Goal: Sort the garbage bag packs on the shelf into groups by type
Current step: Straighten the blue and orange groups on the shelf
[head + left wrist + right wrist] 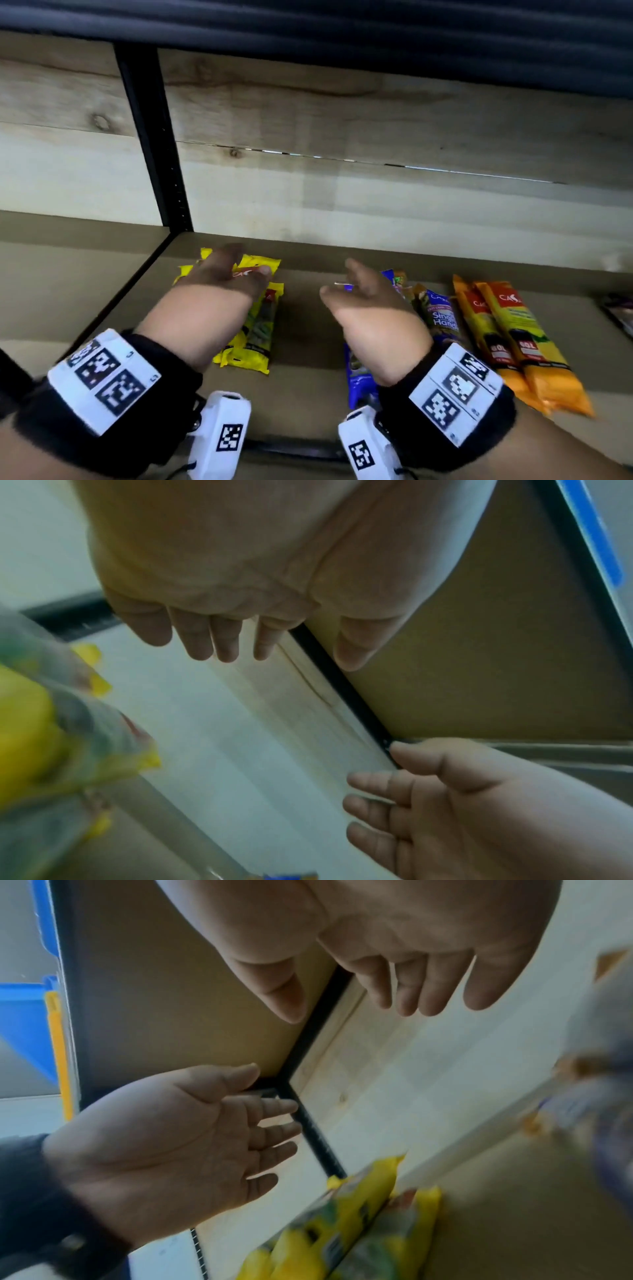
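Note:
Several yellow garbage bag packs (260,329) lie together at the left of the shelf (308,394). My left hand (233,270) hovers over their far end, fingers relaxed, holding nothing. Blue packs (442,318) lie in the middle, partly hidden under my right hand (346,284), which hangs above them with loose fingers. Two orange packs (507,329) lie side by side to the right. In the left wrist view the left hand's fingers (212,637) are spread and empty. The right wrist view shows the right hand's fingers (424,993) likewise empty, with the yellow packs (359,1218) below.
A black upright post (154,137) stands at the shelf's back left, and a wooden back wall (376,120) closes the rear. A dark pack (620,308) lies at the far right edge. Bare shelf board shows between the yellow and blue groups.

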